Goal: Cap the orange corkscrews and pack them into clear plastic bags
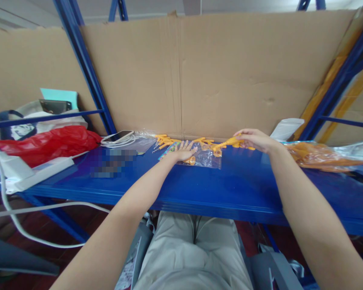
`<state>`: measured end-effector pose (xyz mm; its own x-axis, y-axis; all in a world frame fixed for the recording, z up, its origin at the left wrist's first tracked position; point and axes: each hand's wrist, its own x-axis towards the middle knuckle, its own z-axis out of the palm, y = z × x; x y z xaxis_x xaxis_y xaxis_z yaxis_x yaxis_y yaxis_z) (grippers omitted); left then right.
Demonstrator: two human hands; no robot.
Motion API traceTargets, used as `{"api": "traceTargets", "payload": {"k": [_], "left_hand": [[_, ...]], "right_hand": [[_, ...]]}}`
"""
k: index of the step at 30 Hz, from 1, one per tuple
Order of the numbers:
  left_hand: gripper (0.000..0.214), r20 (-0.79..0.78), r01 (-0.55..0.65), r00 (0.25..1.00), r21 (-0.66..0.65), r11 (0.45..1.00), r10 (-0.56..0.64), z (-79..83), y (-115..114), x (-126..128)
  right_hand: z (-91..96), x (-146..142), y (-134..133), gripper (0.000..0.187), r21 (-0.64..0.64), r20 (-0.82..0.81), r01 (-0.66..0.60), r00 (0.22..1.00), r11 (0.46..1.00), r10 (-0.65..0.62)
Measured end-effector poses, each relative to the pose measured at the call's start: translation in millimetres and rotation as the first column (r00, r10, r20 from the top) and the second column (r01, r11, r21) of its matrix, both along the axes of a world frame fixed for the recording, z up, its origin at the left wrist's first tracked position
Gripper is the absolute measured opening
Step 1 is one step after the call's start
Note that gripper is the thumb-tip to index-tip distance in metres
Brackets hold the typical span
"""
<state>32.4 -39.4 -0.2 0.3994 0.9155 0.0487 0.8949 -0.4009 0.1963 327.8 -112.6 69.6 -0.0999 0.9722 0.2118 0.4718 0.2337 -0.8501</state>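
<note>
My left hand (185,151) lies flat with fingers spread on a clear plastic bag (206,159) that rests on the blue metal shelf (224,189). My right hand (254,139) is closed on an orange rubber chicken toy (226,143), held just above the shelf to the right of the bag. Several more orange toys (166,140) lie in a row along the cardboard back wall. One small orange piece (191,161) sits under my left palm inside the bag.
A bag of orange toys (317,157) lies at the right. A phone (117,136) with a white cable, a red bag (45,145) and a white power strip (33,173) are at the left. Blue rack posts (87,68) flank the cardboard wall (230,72).
</note>
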Motion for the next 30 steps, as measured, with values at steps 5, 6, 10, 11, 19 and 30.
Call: {"api": "traceTargets", "payload": {"k": [5, 6, 10, 11, 19, 30], "left_hand": [[0.079, -0.001, -0.014, 1.0, -0.019, 1.0, 0.014, 1.8, -3, 1], [0.08, -0.001, -0.018, 1.0, -0.024, 1.0, 0.018, 2.3, -4, 1], [0.079, -0.004, -0.009, 1.0, -0.011, 1.0, 0.009, 2.0, -3, 1], [0.078, -0.009, -0.008, 1.0, -0.008, 1.0, 0.008, 1.6, -3, 1], [0.076, 0.002, 0.011, 1.0, -0.015, 1.0, -0.011, 1.0, -8, 1], [0.075, -0.004, -0.048, 0.999, -0.018, 0.999, 0.048, 7.2, -23, 9]], "right_hand": [[0.3, -2, -9, 0.009, -0.135, 0.018, -0.09, 0.995, 0.987, 0.094], [-0.6, -2, -8, 0.008, -0.146, 0.009, -0.091, 0.996, 0.985, 0.093], [-6.5, -6, -2, 0.006, -0.154, -0.058, -0.096, 0.994, 0.983, 0.088], [-8.6, -9, -1, 0.006, -0.152, -0.08, -0.098, 0.993, 0.984, 0.086], [-41.6, -57, 11, 0.011, -0.108, -0.206, -0.079, 0.977, 0.991, 0.055], [-59.7, -94, 9, 0.009, -0.24, -0.385, 0.01, 0.917, 0.971, -0.104]]}}
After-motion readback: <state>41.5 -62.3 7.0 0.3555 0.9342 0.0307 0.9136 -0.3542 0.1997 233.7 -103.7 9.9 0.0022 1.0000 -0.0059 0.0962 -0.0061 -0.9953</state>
